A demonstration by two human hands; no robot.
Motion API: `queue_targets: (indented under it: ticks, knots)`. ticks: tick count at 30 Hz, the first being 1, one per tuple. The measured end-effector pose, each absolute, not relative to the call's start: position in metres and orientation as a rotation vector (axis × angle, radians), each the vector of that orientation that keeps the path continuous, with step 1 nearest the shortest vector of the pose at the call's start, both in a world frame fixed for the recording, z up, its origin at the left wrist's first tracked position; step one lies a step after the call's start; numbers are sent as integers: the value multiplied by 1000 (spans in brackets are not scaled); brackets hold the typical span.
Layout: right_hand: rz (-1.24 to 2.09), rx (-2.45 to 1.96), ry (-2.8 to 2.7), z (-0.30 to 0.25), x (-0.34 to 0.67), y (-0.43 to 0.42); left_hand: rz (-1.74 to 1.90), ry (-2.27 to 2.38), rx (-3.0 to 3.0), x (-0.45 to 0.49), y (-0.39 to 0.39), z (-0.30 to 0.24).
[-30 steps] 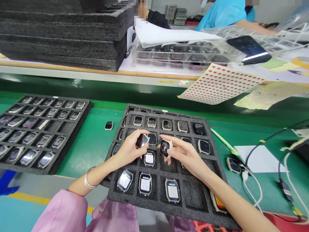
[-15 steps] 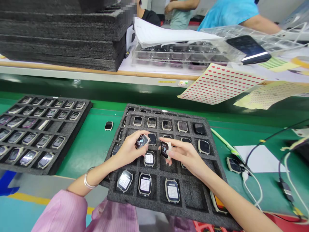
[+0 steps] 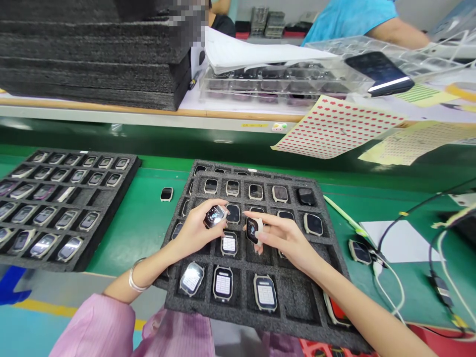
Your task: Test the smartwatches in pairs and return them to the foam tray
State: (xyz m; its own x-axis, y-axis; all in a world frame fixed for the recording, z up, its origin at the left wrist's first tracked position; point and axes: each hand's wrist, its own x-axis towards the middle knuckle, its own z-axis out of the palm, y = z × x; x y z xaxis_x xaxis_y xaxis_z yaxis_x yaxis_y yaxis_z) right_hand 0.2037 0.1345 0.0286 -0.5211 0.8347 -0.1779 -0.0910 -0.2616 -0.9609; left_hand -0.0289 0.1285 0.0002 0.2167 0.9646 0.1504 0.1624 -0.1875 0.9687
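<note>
A black foam tray (image 3: 297,302) with square pockets lies in front of me on the green belt, with several strapless smartwatch bodies in it. My left hand (image 3: 193,233) holds one watch body (image 3: 214,216) with a lit dial, just above the tray's middle rows. My right hand (image 3: 284,238) pinches a second watch body (image 3: 253,229), screen turned to the left. Below the hands, three watches (image 3: 223,283) in the near row show white lit screens.
A second foam tray (image 3: 111,186) full of watches lies at the left. A loose watch (image 3: 167,194) rests on the belt between the trays. Cables (image 3: 390,277) and another watch (image 3: 359,251) lie at the right. Stacked foam sheets (image 3: 92,49), clear trays and sticker sheets (image 3: 334,129) fill the far bench, where other people sit.
The watch in my left hand has turned, its lit dial now facing up. My right hand's watch has shifted slightly. The view has tipped a little.
</note>
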Motion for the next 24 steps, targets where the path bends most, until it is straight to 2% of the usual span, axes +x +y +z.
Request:
queue_targets:
  ticks: [24]
  knots:
    - [1830, -949, -1350, 31, 203, 133, 1094, 1112, 1585, -29, 128, 1]
